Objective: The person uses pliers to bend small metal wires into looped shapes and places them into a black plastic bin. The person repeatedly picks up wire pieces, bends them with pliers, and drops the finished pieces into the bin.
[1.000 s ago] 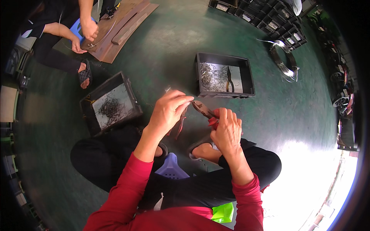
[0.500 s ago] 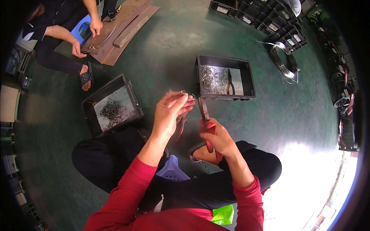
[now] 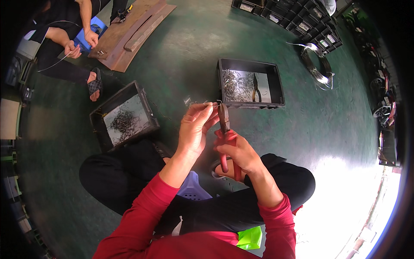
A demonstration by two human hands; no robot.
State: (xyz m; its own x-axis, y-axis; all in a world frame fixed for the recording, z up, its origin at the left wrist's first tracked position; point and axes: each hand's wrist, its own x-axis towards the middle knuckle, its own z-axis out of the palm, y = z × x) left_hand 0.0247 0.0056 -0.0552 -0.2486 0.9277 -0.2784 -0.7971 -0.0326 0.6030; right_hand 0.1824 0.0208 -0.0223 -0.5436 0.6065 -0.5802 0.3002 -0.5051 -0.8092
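Observation:
My left hand [image 3: 192,131] is closed, pinching a small bent wire hook [image 3: 216,104] between thumb and fingertips. In my right hand [image 3: 243,152] is a pair of red-handled pliers [image 3: 224,121], its dark jaws pointing away from me. The jaw tips meet the wire hook just right of my left fingertips; whether they grip it I cannot tell. Beyond the pliers stands a black crate [image 3: 276,104] holding many small wire pieces and another pair of pliers [image 3: 256,90]. To the left, a second black crate [image 3: 148,108] contains a dark heap of small wire pieces [image 3: 124,122].
At upper left a co-worker's hands [image 3: 72,49] hold a long wire [image 3: 52,65] beside a rusty metal plate [image 3: 113,39] and a blue stool [image 3: 97,28]. A wire coil [image 3: 317,67] lies near stacked black crates [image 3: 304,21]. A purple stool [image 3: 192,190] shows between my legs.
The pliers have moved left onto the wire hook, and their handles look more spread. My left hand shifted slightly right. The co-worker's hands lifted away from the plate with the wire.

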